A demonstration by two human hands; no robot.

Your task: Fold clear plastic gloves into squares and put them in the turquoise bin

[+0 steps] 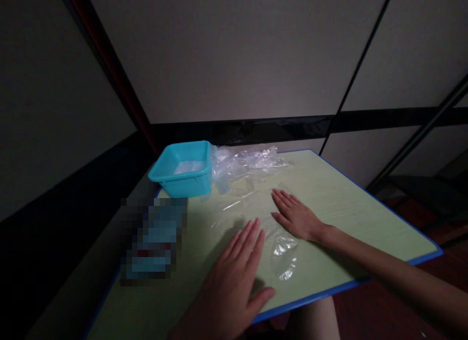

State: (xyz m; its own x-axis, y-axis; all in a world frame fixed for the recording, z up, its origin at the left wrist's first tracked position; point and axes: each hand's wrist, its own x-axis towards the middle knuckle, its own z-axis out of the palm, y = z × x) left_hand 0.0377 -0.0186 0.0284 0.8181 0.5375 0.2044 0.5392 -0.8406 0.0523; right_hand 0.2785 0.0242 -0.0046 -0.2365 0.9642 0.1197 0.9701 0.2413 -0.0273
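From my head view, my left hand (pixel 232 276) is open, fingers straight, gripping nothing, over the counter (pixel 351 203); I can't tell whether it touches. My right hand (pixel 298 220) lies open and flat, gripping nothing, at the clear plastic sheet (pixel 285 257) spread between them. Beyond, crumpled plastic (pixel 252 159) lies beside a turquoise basin (pixel 186 185).
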